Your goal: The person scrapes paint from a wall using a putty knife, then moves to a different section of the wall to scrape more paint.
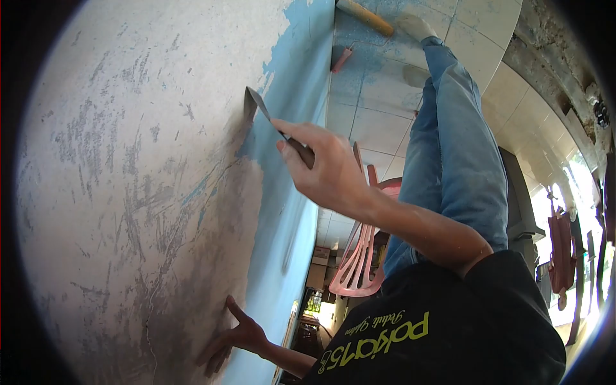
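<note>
My right hand point(330, 163) grips the handle of a putty knife point(258, 102), fingers closed round it. The metal blade lies against the wall point(115, 186), near the border between bare whitish-grey surface and light blue paint point(289, 128). Lower in the view, my left hand point(240, 333) rests on a greyish patch of the wall, thumb apart and fingers stretched out, partly in shadow. It holds nothing that I can see. A thin crack point(149, 314) runs through the wall left of this hand. Grey scuffs and scrape marks spread across the bare surface.
A pink plastic chair point(359, 269) stands close to the wall, beside my legs point(459, 141). On the tiled floor point(385, 96), scattered with blue flakes, lie a red-handled tool point(342, 59) and a yellowish-brown cylinder point(366, 17). A dark piece of furniture point(520, 199) is behind my legs.
</note>
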`<state>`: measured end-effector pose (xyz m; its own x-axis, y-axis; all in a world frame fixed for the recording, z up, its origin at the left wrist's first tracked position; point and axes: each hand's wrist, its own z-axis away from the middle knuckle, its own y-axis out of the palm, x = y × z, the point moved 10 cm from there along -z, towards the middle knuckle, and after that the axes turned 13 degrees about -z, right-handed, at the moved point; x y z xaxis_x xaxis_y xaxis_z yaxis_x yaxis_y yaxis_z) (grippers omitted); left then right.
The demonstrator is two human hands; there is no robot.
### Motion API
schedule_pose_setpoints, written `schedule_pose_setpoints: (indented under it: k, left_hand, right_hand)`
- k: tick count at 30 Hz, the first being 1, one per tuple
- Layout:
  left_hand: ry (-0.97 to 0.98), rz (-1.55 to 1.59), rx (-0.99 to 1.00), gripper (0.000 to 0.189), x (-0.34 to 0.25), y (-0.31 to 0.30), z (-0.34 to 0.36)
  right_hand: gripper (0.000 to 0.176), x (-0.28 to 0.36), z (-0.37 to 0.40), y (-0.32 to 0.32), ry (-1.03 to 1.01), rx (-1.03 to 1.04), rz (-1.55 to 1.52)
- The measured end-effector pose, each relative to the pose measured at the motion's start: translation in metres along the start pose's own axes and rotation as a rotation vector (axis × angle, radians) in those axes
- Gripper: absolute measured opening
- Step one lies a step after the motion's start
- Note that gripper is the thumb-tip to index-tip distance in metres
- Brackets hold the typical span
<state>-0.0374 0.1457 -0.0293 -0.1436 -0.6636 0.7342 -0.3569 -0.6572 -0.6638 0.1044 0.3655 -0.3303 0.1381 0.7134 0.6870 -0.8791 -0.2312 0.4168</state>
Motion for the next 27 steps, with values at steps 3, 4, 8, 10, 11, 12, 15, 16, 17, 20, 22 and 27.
schedule_pose_setpoints:
  k: [3,4,8,10,11,12,15,16,17,20,22,27]
  left_hand:
    - [-0.057,0.07,0.051,0.129,0.002,0.001,0.0]
    - [-0.062,0.072,0.05,0.129,0.0,0.002,0.001]
    - [-0.039,0.064,-0.032,0.131,-0.005,-0.008,0.002]
    - [-0.025,0.083,-0.027,0.132,-0.007,-0.009,0.001]
    - [-0.025,0.059,-0.019,0.133,-0.008,-0.01,0.001]
    - [-0.026,0.042,-0.012,0.133,-0.009,-0.009,0.001]
    - [-0.015,0.037,-0.039,0.132,-0.006,-0.007,0.001]
    - [-0.014,0.043,-0.038,0.132,-0.009,-0.007,0.002]
    - [-0.036,0.08,-0.006,0.133,-0.008,-0.007,0.001]
    - [-0.016,0.073,-0.012,0.134,-0.01,-0.008,0.001]
    - [0.008,0.041,-0.054,0.134,-0.008,-0.01,0.002]
    - [-0.081,0.107,0.058,0.135,0.006,0.004,0.001]
  right_hand:
    - [0.027,-0.008,-0.008,-0.005,0.06,0.023,0.02]
    - [0.027,-0.01,-0.008,-0.008,0.059,0.005,0.031]
    - [0.026,-0.002,0.005,0.0,-0.062,-0.024,0.017]
    - [0.027,-0.006,0.008,0.0,-0.091,-0.035,-0.001]
    - [0.027,-0.009,0.0,-0.002,-0.083,-0.035,-0.005]
    - [0.027,-0.018,-0.019,-0.01,-0.03,-0.064,0.014]
    - [0.027,-0.017,-0.027,-0.013,-0.056,-0.107,0.064]
    - [0.027,-0.014,-0.017,-0.011,-0.064,-0.076,0.034]
    - [0.027,-0.011,-0.006,-0.007,-0.064,-0.05,0.0]
    - [0.028,-0.016,-0.003,-0.005,-0.035,-0.043,-0.006]
    - [0.029,-0.018,-0.014,-0.007,-0.047,-0.046,0.018]
    - [0.028,-0.016,-0.001,-0.002,-0.002,-0.038,0.007]
